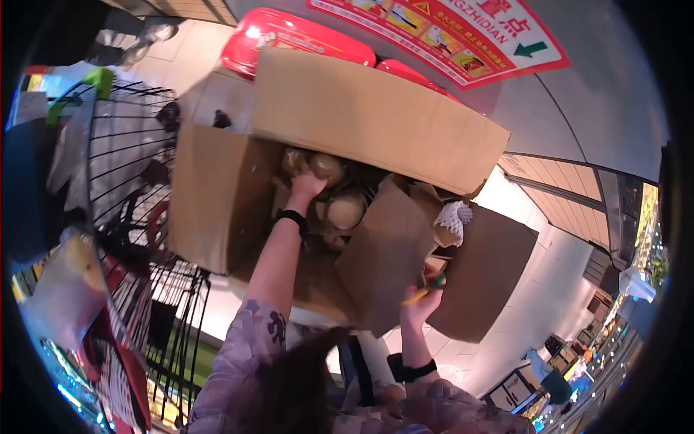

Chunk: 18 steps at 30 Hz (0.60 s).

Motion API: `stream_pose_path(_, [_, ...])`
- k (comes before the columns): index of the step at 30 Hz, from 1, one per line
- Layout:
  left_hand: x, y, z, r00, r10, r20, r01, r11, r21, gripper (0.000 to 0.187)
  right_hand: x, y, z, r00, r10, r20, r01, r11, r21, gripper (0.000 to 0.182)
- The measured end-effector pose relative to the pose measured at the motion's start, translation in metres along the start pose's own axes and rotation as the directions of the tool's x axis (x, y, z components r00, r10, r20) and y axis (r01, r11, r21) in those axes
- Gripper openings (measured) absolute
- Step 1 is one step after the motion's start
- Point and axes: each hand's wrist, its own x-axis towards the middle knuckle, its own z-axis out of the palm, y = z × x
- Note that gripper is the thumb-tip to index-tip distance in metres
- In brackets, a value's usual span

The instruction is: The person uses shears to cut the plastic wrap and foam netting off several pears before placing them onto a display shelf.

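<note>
A large open cardboard box [376,119] stands before me with several round tan fruits [347,210] inside. My left hand [309,185] reaches into its far left part, fingers curled over a round tan fruit [295,160] beside another fruit [327,168]. Near the box's front right side, my right hand [419,309] is closed around a small yellow and green object [417,295], whose kind I cannot make out. Just above that hand, a fruit in a white foam net [450,226] rests by the right flap [481,278].
A black wire cart [134,137] stands close on the left. Red plastic containers [303,40] sit behind the box, below a red and white sign [463,36] on a grey wall panel. Pale floor tiles [557,275] stretch to the right.
</note>
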Motion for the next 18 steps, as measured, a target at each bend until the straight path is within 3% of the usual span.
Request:
stream_pose_path(2, [0.025,-0.006,0.028,0.981,0.060,-0.183,-0.038,0.992,0.122,0.100,0.002,-0.004,-0.002,0.999,0.037,-0.001,-0.037,0.999,0.025,0.018])
stream_pose_path(3, [0.035,-0.012,0.041,0.985,0.063,-0.158,-0.045,0.993,0.111,0.100,0.005,-0.007,0.000,0.998,0.063,-0.002,-0.063,0.998,0.024,0.019])
stream_pose_path(6, [0.054,-0.041,0.068,0.938,0.311,-0.155,-0.336,0.925,-0.175,0.098,0.006,-0.004,-0.004,0.992,0.123,-0.006,-0.123,0.992,0.027,0.022])
stream_pose_path(9, [0.039,-0.021,0.045,0.941,0.290,-0.175,-0.317,0.936,-0.152,0.091,0.004,-0.003,-0.003,0.981,0.192,-0.006,-0.189,0.971,0.145,0.024])
stream_pose_path(10, [0.035,-0.022,0.043,0.942,0.290,-0.171,-0.316,0.937,-0.151,0.091,0.004,-0.006,0.000,0.984,0.179,-0.024,-0.175,0.979,0.108,0.023])
stream_pose_path(12, [0.029,-0.017,0.032,0.985,0.114,-0.128,-0.151,0.931,-0.333,0.085,0.003,-0.010,0.007,0.975,0.223,0.001,-0.221,0.964,0.150,0.022])
stream_pose_path(13, [0.022,-0.016,0.024,0.984,0.124,-0.129,-0.161,0.929,-0.333,0.085,0.003,-0.016,0.008,0.963,0.269,0.032,-0.270,0.944,0.191,0.023])
stream_pose_path(15, [0.000,-0.020,0.002,0.981,0.037,-0.191,-0.136,0.832,-0.538,0.086,-0.002,-0.021,0.010,0.962,0.255,0.093,-0.270,0.939,0.214,0.028])
stream_pose_path(16, [-0.003,-0.032,0.003,0.958,0.166,-0.232,-0.284,0.623,-0.728,0.083,-0.004,-0.028,0.011,0.968,0.223,0.117,-0.237,0.964,0.124,0.028])
stream_pose_path(17, [-0.057,-0.001,-0.046,0.985,0.096,-0.145,-0.173,0.548,-0.819,0.081,-0.006,-0.037,0.014,0.971,0.190,0.145,-0.198,0.979,0.042,0.029])
stream_pose_path(18, [-0.088,0.004,-0.068,0.940,0.198,-0.276,-0.340,0.583,-0.738,0.081,-0.011,-0.037,0.016,0.966,0.211,0.150,-0.222,0.973,0.062,0.029])
